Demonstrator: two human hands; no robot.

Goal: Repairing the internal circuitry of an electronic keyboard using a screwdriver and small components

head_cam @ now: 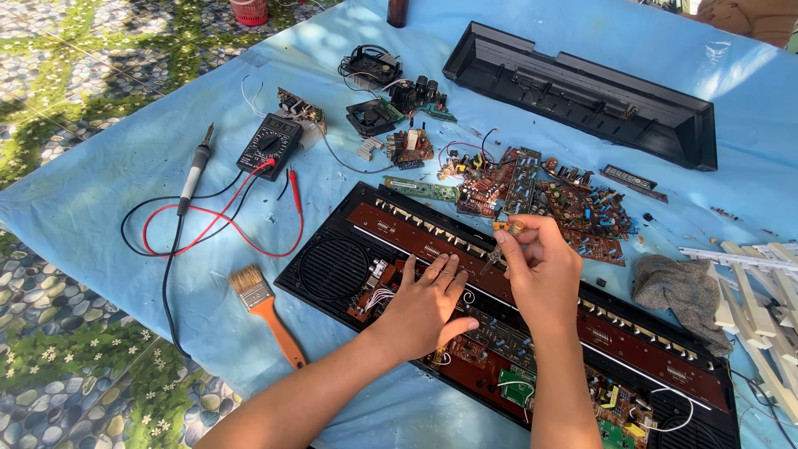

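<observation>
Left hand (pixel 428 303) lies flat, fingers released, on the circuit board (pixel 499 341); right hand (pixel 542 270) fingers grasp a screwdriver (pixel 501 241) just beside.

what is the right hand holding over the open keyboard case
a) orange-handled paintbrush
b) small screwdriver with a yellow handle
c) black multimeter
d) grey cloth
b: the right hand grips a small screwdriver with a yellow handle, tip down toward the long brown circuit board, while the orange-handled paintbrush, black multimeter and grey cloth lie untouched on the blue sheet.
</observation>
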